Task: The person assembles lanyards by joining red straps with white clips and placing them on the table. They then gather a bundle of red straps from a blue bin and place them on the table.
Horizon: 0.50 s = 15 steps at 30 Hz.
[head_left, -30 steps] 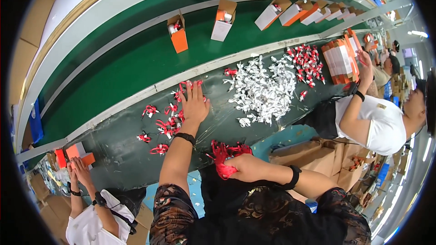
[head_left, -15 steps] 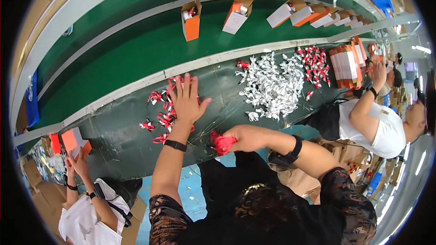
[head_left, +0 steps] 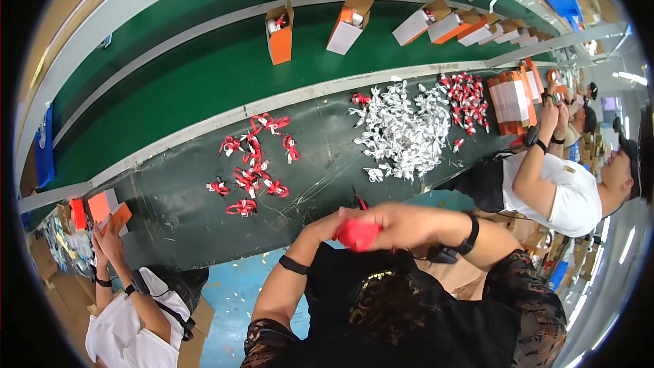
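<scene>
Close to my body at the table's near edge, my right hand point(head_left: 395, 223) is closed round a bright red bundle point(head_left: 358, 234). Motion blur hides what the bundle is made of. My left hand point(head_left: 325, 226) meets it from the left; its fingers are mostly hidden behind the bundle and my right hand. Beyond them, several red looped cords point(head_left: 253, 157) with white parts lie scattered on the dark table point(head_left: 177, 197). A short dark and red piece point(head_left: 359, 200) sticks up just past my hands.
Toward the right lie a heap of white looped cords point(head_left: 405, 133), a smaller red and white heap point(head_left: 466, 102) and stacked orange and white boxes point(head_left: 511, 102). Open boxes point(head_left: 279, 41) stand on the green conveyor point(head_left: 191, 75). Co-workers in white sit left point(head_left: 139, 320) and right point(head_left: 555, 191).
My left hand has left the red cords and come back toward my body to meet my right hand. The right hand has moved slightly right and nearer with the red bundle.
</scene>
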### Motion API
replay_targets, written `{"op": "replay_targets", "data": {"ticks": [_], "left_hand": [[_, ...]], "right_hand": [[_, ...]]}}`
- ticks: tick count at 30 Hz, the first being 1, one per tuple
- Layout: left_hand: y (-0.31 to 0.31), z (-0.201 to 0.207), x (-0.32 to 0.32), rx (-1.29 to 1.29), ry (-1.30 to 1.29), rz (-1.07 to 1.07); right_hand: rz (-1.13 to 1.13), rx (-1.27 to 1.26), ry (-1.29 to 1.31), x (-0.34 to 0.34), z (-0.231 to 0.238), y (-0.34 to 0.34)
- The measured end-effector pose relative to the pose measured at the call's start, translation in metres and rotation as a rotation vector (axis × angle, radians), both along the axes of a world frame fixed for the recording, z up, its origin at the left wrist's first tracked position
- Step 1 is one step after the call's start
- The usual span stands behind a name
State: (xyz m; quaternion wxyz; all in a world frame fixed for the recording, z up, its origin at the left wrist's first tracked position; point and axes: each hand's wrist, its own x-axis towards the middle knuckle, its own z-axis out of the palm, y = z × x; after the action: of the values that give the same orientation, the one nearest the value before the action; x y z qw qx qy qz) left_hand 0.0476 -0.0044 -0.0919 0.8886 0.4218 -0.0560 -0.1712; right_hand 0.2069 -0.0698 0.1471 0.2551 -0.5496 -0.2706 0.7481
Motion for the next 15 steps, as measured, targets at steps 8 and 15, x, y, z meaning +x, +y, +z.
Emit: {"op": "replay_targets", "data": {"ticks": [8,15], "left_hand": [[0.011,-0.035,0.033,-0.592,0.622,0.598],[-0.005,-0.036,0.005,0.973,0.613,1.088]], "right_hand": [[-0.307,-0.085,-0.278,0.099,-0.18,0.089],[-0.028,0.227,-1.088,0.123,-0.247,0.114]]}}
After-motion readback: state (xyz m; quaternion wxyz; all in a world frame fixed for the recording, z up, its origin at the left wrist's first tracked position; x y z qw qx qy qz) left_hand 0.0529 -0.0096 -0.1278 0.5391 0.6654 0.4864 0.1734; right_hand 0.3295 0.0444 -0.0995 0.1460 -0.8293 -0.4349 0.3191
